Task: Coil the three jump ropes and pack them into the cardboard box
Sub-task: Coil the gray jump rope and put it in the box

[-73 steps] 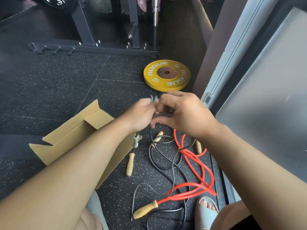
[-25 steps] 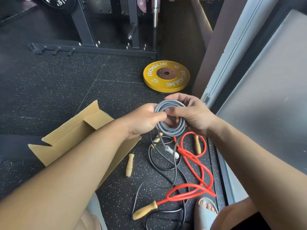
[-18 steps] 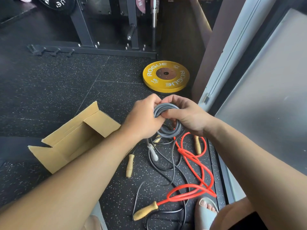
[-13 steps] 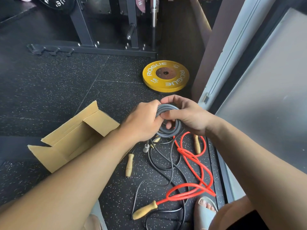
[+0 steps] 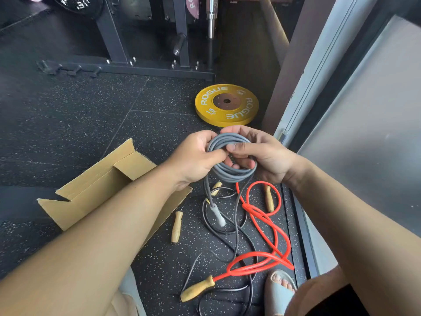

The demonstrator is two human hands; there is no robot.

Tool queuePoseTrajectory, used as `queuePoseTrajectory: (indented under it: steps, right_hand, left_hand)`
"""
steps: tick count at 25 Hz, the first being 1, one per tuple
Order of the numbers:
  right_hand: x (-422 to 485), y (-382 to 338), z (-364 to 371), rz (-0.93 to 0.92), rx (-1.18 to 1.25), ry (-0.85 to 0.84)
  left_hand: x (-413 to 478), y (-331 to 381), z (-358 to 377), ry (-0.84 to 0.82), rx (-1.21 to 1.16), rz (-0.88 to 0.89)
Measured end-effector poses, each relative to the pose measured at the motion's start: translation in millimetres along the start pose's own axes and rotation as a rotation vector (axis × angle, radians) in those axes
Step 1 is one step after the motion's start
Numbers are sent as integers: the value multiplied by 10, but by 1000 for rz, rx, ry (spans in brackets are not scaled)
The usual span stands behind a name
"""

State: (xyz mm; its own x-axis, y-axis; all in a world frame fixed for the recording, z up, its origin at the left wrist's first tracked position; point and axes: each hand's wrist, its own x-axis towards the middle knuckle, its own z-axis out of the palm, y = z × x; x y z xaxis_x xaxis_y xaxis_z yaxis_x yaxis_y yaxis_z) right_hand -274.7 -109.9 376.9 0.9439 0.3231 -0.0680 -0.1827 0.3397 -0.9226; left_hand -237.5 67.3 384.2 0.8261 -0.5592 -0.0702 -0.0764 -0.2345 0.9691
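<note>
A grey jump rope (image 5: 230,172) is wound into a tight coil, pinched at its top between my left hand (image 5: 196,158) and my right hand (image 5: 262,156). One grey handle (image 5: 217,215) dangles below the coil. On the floor underneath, a red jump rope (image 5: 271,229) with wooden handles lies in loose loops, tangled with a thin black jump rope (image 5: 237,238) that also has wooden handles. The open cardboard box (image 5: 98,185) lies on the floor to the left, partly hidden by my left forearm.
A yellow weight plate (image 5: 226,104) lies flat just beyond my hands. A black rack base (image 5: 127,67) crosses the back. A wall and a frosted glass panel (image 5: 369,124) stand close on the right. My sandalled foot (image 5: 280,290) rests at the bottom.
The grey rope went from a few strands between my hands to a full coil. The dangling grey handle has swung beneath it. Both hands stay on the coil.
</note>
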Motion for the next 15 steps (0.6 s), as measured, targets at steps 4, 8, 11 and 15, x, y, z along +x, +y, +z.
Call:
queuePoseTrajectory:
  steps: [4, 8, 11, 15]
  right_hand:
    - [55, 83, 80, -144, -37, 92]
    - [40, 94, 107, -262, -215, 160]
    - [22, 77, 114, -280, -179, 199]
    - [21, 67, 166, -323, -131, 214]
  left_hand:
    - [-24, -19, 26, -141, -407, -18]
    - [-73, -42, 34, -276, -610, -136]
    - [-88, 27, 0, -366, -722, -217]
    - [-150, 99, 51, -434, -879, -185]
